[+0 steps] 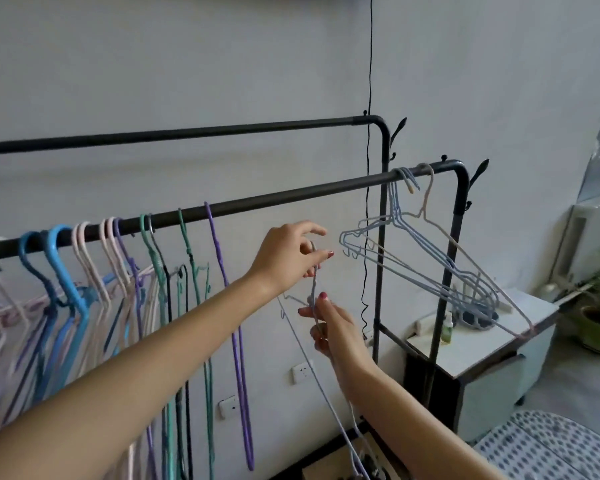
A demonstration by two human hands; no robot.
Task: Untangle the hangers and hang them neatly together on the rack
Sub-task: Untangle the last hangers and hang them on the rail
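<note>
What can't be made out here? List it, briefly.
- Head view: the hook of the pale wire hanger is covered by the left hand's fingers.
- Its lower body runs off the bottom edge, behind the right hand and forearm.
- The tangled hangers overlap and are cut off at the left edge, so they cannot be counted.
- The rack's front rail leaves the frame on the left.

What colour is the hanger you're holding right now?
Pale lavender-blue wire hanger, held by both hands; seen in the head view.

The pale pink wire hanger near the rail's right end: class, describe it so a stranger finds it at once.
Follow the front rail to its right bend. The pale pink hanger hooks on last, right of the light blue wire hangers; it alone there is pink.
</note>
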